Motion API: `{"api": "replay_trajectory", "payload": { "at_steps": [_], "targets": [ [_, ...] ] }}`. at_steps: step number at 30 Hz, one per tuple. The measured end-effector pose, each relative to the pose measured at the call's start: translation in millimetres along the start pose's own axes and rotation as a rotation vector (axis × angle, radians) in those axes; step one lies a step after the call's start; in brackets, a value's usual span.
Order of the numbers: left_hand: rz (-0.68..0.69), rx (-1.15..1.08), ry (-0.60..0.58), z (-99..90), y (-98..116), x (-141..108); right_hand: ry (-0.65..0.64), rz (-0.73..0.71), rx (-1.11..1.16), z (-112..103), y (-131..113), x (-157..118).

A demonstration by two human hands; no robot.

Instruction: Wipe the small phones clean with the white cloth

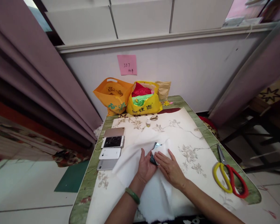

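Left hand (146, 167) cradles what's probably a phone (152, 160), right hand (172, 170) on cloth (155, 194).

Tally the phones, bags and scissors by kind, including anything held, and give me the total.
Phones: 5 (gold phone, white phone with a dark screen, all-white phone, silver phone, dark phone in the left hand)
Bags: 3 (orange bag, yellow bag, small tan pouch)
Scissors: 1 pair
Total: 9

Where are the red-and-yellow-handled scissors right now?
In the head view, the scissors lie on the right side, across the edge of the floral sheet and green tabletop, to the right of the right hand.
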State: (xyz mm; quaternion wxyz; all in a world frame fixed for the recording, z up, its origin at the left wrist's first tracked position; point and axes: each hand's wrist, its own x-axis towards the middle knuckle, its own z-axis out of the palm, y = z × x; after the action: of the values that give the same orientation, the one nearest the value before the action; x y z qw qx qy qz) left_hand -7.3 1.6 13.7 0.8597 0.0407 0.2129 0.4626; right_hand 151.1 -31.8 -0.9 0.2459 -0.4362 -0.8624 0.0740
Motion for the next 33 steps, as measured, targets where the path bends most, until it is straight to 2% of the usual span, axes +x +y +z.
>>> {"api": "replay_trajectory", "payload": {
  "at_steps": [4, 6, 14, 19, 22, 26, 30, 33],
  "targets": [
    [-0.02, 0.075, 0.158, -1.1, 0.3, -2.1, -0.109, -0.187, 0.055, -11.5, -4.4, -4.7],
    [-0.004, 0.068, 0.162, -1.0, 0.2, -1.7, -0.141, -0.205, 0.052, -13.6, -1.6, -1.2],
    [0.011, 0.041, 0.01, 2.6, 1.8, 0.7, -0.163, 0.079, -0.062, -2.5, 13.0, 32.8],
    [0.005, 0.029, -0.071, 7.7, 2.3, -1.4, -0.116, 0.182, -0.11, 2.5, 9.5, 26.7],
    [0.017, -0.019, -0.051, 6.8, 2.0, -1.6, -0.097, 0.146, -0.101, 1.5, 3.7, 9.6],
    [0.01, -0.031, 0.017, 2.9, 1.7, -1.2, -0.128, -0.003, -0.022, -9.2, -3.7, -6.2],
    [0.029, -0.006, 0.088, 2.5, 0.9, -1.2, -0.176, -0.129, 0.039, -16.5, -1.7, 4.4],
    [0.012, 0.005, 0.052, 6.0, 0.4, -1.8, -0.165, -0.079, 0.005, -12.0, 5.4, 22.2]
  ]
}}
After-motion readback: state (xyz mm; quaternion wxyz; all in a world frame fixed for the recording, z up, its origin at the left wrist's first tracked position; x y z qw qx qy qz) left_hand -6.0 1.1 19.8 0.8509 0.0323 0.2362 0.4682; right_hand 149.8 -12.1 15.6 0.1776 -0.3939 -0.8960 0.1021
